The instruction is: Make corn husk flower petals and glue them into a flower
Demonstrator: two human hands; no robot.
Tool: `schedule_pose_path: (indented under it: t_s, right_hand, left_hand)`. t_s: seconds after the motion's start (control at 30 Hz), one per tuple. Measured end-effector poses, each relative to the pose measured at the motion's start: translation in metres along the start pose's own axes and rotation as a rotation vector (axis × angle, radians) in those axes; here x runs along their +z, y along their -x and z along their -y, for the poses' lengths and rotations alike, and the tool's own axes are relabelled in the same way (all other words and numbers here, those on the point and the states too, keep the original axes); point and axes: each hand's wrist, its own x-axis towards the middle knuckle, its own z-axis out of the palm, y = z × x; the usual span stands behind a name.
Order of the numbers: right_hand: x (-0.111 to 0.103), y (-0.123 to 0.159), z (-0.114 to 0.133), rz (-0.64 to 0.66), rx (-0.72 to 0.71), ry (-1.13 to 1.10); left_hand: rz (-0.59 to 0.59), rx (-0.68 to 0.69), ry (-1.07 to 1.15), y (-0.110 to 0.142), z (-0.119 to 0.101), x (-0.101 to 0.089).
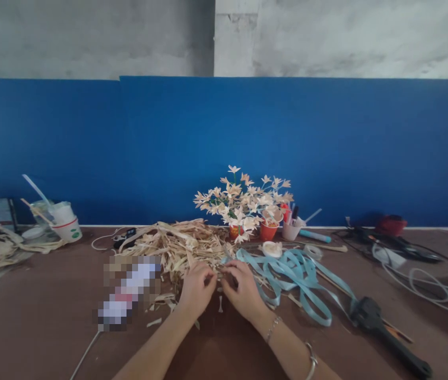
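Note:
My left hand (195,287) and my right hand (243,287) meet at the near edge of a heap of pale dried leaf strips (176,244) on the brown table (49,311). Both hands have their fingers curled and pinched together around a small bit of the straw between them; the piece itself is too small to make out. A short pale scrap (220,304) lies on the table just below the hands. A light blue ribbon (299,274) loops right beside my right hand.
A bunch of handmade straw flowers (243,203) stands in red cups behind the heap. A black glue gun (382,330) lies at the right, cables (418,274) beyond it. White paper cups (65,221) and more leaf scraps sit at the left. A blue wall panel (224,148) backs the table.

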Motion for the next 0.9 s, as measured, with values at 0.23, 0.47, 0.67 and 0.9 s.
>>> schedule_pose_path:
  t_s: [0.23, 0.47, 0.67, 0.9]
  right_hand:
    - [0.004, 0.003, 0.003, 0.014, 0.007, 0.004]
    - [0.004, 0.004, 0.012, 0.004, 0.044, 0.069]
    - [0.006, 0.005, 0.012, 0.011, 0.079, 0.169]
    - [-0.005, 0.002, 0.005, 0.201, 0.082, 0.268]
  left_hand:
    - [0.021, -0.001, -0.03, 0.004, -0.01, 0.002]
    - [-0.022, -0.084, -0.147, 0.007, -0.018, 0.005]
    - [0.001, -0.14, -0.258, 0.005, -0.016, 0.003]
    - [-0.026, -0.166, -0.268, -0.007, 0.015, -0.022]
